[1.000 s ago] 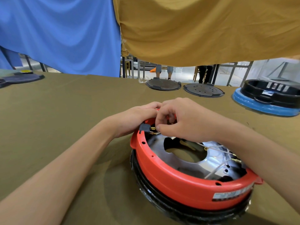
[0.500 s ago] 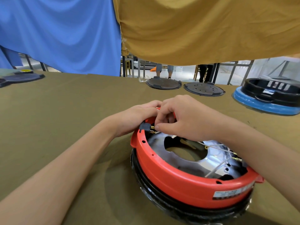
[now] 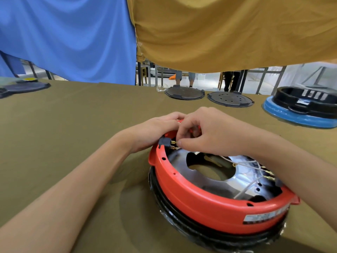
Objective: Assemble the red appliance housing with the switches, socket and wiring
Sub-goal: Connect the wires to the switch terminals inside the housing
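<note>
The red appliance housing [image 3: 206, 203] lies upside down on a black ring, right of centre on the olive table. Its shiny metal plate [image 3: 215, 170] has a large middle hole. A black socket [image 3: 164, 142] with brass pins sits in the far rim. My left hand [image 3: 155, 132] grips the rim by the socket from outside. My right hand [image 3: 209, 134] curls over the rim, thumb and fingertips pinching something small at the brass pins; what it pinches is hidden. White wires [image 3: 248, 185] run to brass terminals on the right inside.
Two black round lids [image 3: 184, 93] [image 3: 230, 99] lie at the table's far edge. A blue-and-black housing [image 3: 300, 108] sits far right, another black lid [image 3: 23, 87] far left. Blue and ochre cloths hang behind. Legs of people show beyond the table.
Both hands stay at the socket; my right hand's fingers have shifted slightly over the pins. The housing has not moved.
</note>
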A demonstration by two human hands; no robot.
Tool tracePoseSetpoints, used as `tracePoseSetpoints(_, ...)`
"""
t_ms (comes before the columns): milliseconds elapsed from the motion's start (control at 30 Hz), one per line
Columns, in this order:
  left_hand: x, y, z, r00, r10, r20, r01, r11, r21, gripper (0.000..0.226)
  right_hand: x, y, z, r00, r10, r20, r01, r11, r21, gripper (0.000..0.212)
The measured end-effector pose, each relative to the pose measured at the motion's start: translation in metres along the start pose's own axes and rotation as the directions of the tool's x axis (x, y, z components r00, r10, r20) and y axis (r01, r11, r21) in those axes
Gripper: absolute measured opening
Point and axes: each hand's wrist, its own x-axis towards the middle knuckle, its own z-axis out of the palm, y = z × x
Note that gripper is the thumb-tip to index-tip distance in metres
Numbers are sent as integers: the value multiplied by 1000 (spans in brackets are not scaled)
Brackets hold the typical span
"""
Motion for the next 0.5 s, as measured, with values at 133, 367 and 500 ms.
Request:
tracePoseSetpoints(133, 2, -4, 2, 999, 20, -31, -21, 1000, -20, 20, 0, -2, 2, 999, -46, -14, 45, 996, -72, 15)
tracePoseSetpoints(367, 1, -2, 3, 999, 21, -50, -22, 999, -31, 20, -1, -4, 2, 999, -33, -5, 32, 995, -96, 12)
tracePoseSetpoints(500, 0, -2, 3, 999, 17, -50, -18, 999, -29, 25, 0, -2, -13, 997, 8, -80, -6, 1000, 27, 21)
